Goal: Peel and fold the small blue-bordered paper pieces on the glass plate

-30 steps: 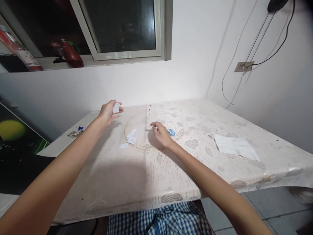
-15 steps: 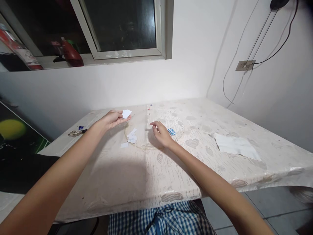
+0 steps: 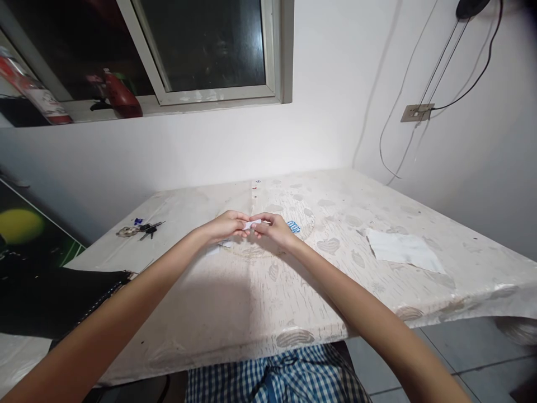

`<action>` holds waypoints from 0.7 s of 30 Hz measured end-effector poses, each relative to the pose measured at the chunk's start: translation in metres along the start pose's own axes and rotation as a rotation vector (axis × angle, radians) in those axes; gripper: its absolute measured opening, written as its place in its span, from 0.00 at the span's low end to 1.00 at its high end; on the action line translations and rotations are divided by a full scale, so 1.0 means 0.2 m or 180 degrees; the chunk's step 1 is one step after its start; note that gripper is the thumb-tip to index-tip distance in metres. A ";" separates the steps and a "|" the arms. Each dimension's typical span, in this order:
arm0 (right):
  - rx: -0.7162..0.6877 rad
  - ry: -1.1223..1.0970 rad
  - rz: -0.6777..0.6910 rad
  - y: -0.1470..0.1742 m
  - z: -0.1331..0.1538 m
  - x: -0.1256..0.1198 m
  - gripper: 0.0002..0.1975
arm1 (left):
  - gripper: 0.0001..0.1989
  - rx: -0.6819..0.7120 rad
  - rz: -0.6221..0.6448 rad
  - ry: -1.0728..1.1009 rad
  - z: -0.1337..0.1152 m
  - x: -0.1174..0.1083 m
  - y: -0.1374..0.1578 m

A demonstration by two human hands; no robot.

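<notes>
While the left hand (image 3: pixel 231 224) and right hand (image 3: pixel 273 228) pinch a small white paper piece (image 3: pixel 252 224), flat white paper slips (image 3: pixel 213 251) lie unheld nearby.

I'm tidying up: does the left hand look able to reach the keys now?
Probably yes, if the left hand releases the white paper it holds with the right hand: nothing visible blocks the way left to the keys.

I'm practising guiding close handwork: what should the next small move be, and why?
Probably let the left hand release the white paper piece, leaving it with the right hand: both hands hold it, and more paper pieces lie near the left hand.
</notes>
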State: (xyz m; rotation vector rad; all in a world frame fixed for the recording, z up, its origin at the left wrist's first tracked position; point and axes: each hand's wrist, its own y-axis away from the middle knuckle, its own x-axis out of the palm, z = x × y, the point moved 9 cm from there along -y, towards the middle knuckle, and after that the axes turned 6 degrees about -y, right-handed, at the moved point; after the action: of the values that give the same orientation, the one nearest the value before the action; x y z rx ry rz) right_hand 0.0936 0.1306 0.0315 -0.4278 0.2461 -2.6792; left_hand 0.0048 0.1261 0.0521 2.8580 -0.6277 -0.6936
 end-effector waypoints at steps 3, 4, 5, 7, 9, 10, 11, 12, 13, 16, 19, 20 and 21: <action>0.0005 0.0174 -0.0021 0.00 0.00 0.00 0.08 | 0.10 0.0251 0.0237 -0.0637 -0.06 0.05 0.02; -0.0011 0.0224 0.0003 0.01 0.00 0.00 0.08 | 0.10 0.0349 0.0264 -0.0825 -0.08 0.06 0.03; -0.0049 0.0264 0.0022 0.01 0.01 0.01 0.08 | 0.09 0.0410 0.0252 -0.0985 -0.09 0.06 0.03; -0.0176 0.0285 0.0016 0.02 0.03 0.02 0.11 | 0.10 0.0369 0.0081 -0.1210 -0.09 0.02 0.03; -0.0291 0.0254 -0.0032 0.02 0.04 0.02 0.16 | 0.12 0.0207 -0.0240 -0.1351 -0.08 -0.06 0.03; -0.0310 0.0256 -0.0059 0.02 0.04 0.02 0.18 | 0.13 0.0149 -0.0443 -0.1417 -0.07 -0.11 0.03; -0.0311 0.0270 -0.0083 0.02 0.04 0.01 0.18 | 0.14 0.0145 -0.0636 -0.1473 -0.08 -0.16 0.03; -0.0303 0.0288 -0.0103 0.02 0.04 0.01 0.18 | 0.14 0.0183 -0.0822 -0.1535 -0.09 -0.21 0.03; -0.0292 0.0303 -0.0123 0.02 0.04 0.00 0.18 | 0.14 0.0229 -0.0986 -0.1614 -0.10 -0.25 0.03; -0.0269 0.0333 -0.0181 0.01 0.03 -0.01 0.16 | 0.13 0.0391 -0.1309 -0.1813 -0.13 -0.36 0.04; -0.0246 0.0360 -0.0202 0.02 0.03 -0.01 0.15 | 0.16 0.0507 -0.1464 -0.1761 -0.14 -0.44 0.05; -0.0236 0.0365 -0.0201 0.02 0.03 -0.01 0.15 | 0.17 0.0524 -0.1469 -0.1736 -0.13 -0.46 0.05; -0.0224 0.0367 -0.0204 0.02 0.03 -0.01 0.15 | 0.17 0.0521 -0.1457 -0.1711 -0.12 -0.47 0.06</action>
State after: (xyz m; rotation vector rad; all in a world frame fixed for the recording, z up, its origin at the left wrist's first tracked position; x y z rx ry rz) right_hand 0.0974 0.1278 0.0353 -0.3073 0.3675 -2.7686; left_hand -0.0644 0.1571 0.1144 2.9906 -0.0633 -1.5762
